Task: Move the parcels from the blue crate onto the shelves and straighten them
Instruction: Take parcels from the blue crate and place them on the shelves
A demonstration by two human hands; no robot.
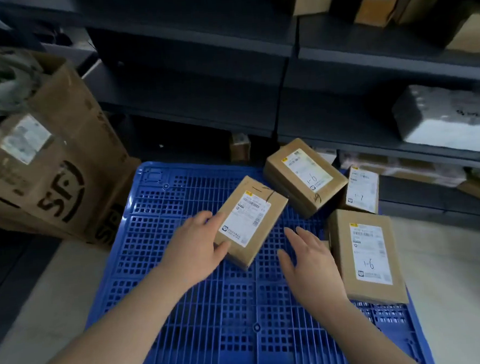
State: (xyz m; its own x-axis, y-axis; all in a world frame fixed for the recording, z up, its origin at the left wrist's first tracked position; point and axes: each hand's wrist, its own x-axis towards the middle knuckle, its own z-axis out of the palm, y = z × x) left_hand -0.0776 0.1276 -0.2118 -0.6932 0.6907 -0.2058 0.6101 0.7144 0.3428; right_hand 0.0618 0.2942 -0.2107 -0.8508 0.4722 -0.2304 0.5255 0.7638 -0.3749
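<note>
Matt cardboard parcels [251,220] with paper labels; perforated plastic blue crate [201,310].

"SF" logo in black on big carton [61,192] at left; partial "SF" on lower carton [109,226]. Handwritten "1-6" on label of back parcel [306,175]; "1-6" on label of right front parcel [368,255]; "1-7" on label of small far-right parcel [361,191]. Barcode label on middle parcel [249,220], print too blurred to read.
</note>
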